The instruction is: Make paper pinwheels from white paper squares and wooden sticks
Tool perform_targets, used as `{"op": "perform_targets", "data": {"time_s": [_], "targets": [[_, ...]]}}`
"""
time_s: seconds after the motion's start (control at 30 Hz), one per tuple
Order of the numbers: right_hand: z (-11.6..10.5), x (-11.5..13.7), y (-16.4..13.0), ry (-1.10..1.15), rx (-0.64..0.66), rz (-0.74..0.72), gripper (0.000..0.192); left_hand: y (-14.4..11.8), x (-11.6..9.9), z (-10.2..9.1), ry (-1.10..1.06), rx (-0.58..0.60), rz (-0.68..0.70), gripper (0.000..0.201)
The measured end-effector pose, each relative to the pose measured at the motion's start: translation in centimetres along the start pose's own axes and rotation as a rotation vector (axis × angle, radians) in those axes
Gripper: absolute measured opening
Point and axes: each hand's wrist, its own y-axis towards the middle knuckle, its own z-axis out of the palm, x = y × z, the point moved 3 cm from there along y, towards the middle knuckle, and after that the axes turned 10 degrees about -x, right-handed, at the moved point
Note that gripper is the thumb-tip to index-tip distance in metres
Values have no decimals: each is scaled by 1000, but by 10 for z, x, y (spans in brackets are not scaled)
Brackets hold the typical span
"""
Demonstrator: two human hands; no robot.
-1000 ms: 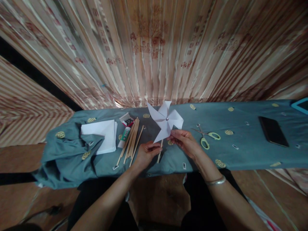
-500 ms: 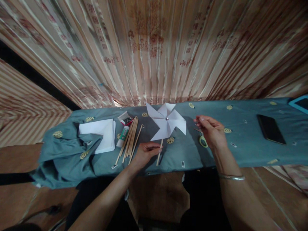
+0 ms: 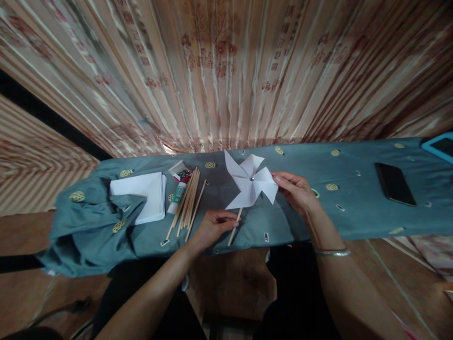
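Note:
A white paper pinwheel [image 3: 244, 183] with a shiny pin at its centre stands in front of me on a thin wooden stick [image 3: 232, 234]. My left hand [image 3: 216, 225] is closed on that stick just below the paper blades. At the right blade, the fingertips of my right hand [image 3: 296, 190] pinch or press the paper edge. Behind my right hand lie the scissors [image 3: 316, 193], mostly hidden, with only a bit of the yellow-green handle showing.
Left of the pinwheel lie several wooden sticks [image 3: 187, 203], a glue stick [image 3: 177, 198], an open box of pins [image 3: 182, 174] and stacked white paper [image 3: 152, 198]. A black phone [image 3: 394, 184] and a blue-edged object [image 3: 440, 147] rest at right. A curtain [image 3: 219, 104] hangs behind the cloth-covered table [image 3: 354, 222].
My right hand has moved left to the pinwheel's right blade and now covers most of the scissors. The pinwheel has turned slightly. My left hand keeps its hold on the stick.

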Motion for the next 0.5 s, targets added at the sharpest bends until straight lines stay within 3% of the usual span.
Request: {"op": "perform_targets", "data": {"time_s": [0.3, 0.5], "targets": [[8, -3, -4, -16, 48, 50, 40, 1, -6, -3, 53, -35, 92, 15], [17, -6, -9, 40, 73, 120, 39, 2, -2, -4, 28, -96, 81, 17]]}}
